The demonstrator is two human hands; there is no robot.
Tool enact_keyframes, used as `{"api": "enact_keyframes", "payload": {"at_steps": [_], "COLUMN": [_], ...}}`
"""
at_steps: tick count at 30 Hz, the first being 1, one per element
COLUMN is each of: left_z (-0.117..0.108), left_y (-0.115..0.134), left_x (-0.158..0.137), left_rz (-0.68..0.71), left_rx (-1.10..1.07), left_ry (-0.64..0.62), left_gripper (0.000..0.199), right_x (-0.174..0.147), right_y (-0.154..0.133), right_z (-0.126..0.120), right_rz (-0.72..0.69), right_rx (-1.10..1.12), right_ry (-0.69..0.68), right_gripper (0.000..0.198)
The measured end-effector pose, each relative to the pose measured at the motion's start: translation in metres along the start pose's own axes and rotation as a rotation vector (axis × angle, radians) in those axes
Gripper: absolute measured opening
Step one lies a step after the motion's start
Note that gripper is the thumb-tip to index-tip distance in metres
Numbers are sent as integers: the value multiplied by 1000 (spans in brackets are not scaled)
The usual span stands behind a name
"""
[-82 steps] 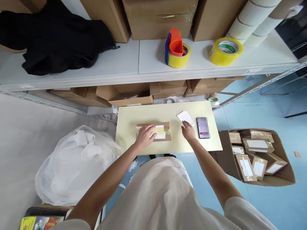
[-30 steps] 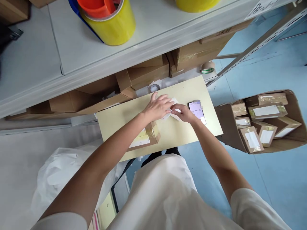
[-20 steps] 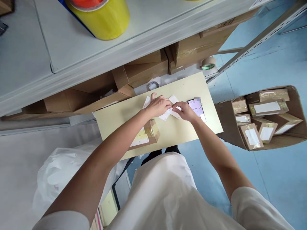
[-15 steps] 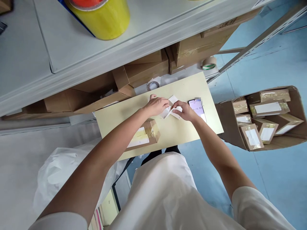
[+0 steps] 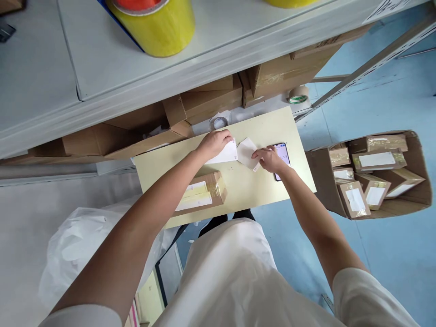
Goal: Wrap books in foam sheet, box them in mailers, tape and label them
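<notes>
Over the pale yellow table, my left hand is closed on the edge of a white paper label. My right hand has its fingertips closed at the right edge of a second white paper label, which lies tilted beside the first. A phone with a lit screen rests on the table, partly covered by my right hand. Below my left forearm sits a taped cardboard box with white and yellow labels on top, partly hidden by the arm.
An open carton of several taped boxes stands on the floor at right. A grey shelf carrying yellow tape rolls overhangs the far side. Cardboard boxes and tape rolls lie beneath it. A white plastic bag is at left.
My hands have moved apart; the papers that were together between them now show as two separate labels, left and right. The view has shifted slightly.
</notes>
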State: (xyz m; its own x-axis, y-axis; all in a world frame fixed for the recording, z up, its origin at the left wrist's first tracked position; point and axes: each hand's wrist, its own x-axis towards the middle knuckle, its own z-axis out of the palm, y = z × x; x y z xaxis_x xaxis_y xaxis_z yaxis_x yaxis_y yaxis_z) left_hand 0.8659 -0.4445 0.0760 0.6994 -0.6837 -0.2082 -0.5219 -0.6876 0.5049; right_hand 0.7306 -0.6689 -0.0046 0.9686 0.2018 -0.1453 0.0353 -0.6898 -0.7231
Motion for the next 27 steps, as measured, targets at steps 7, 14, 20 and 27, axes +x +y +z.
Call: {"api": "enact_keyframes", "payload": {"at_steps": [7, 14, 20, 27], "left_z": [-10, -52, -37, -13], "left_y": [22, 41, 32, 53], "left_x": [-34, -121, -216, -264], "left_rz": [-18, -54, -328, -384], "left_rx": [-229, -508, -1081, -1328], "left_ry": [171, 241, 390, 646], "left_gripper": [23, 27, 31, 28], "right_x": [-13, -23, -47, -77], "right_y": [-75, -156, -193, -283], "right_z": [-8, 6, 9, 39], "right_rz": [-23, 41, -52, -427], "right_rx": [339, 726, 520, -147], "right_ry": [166, 355, 449, 494], "right_gripper": [54, 31, 33, 33]}}
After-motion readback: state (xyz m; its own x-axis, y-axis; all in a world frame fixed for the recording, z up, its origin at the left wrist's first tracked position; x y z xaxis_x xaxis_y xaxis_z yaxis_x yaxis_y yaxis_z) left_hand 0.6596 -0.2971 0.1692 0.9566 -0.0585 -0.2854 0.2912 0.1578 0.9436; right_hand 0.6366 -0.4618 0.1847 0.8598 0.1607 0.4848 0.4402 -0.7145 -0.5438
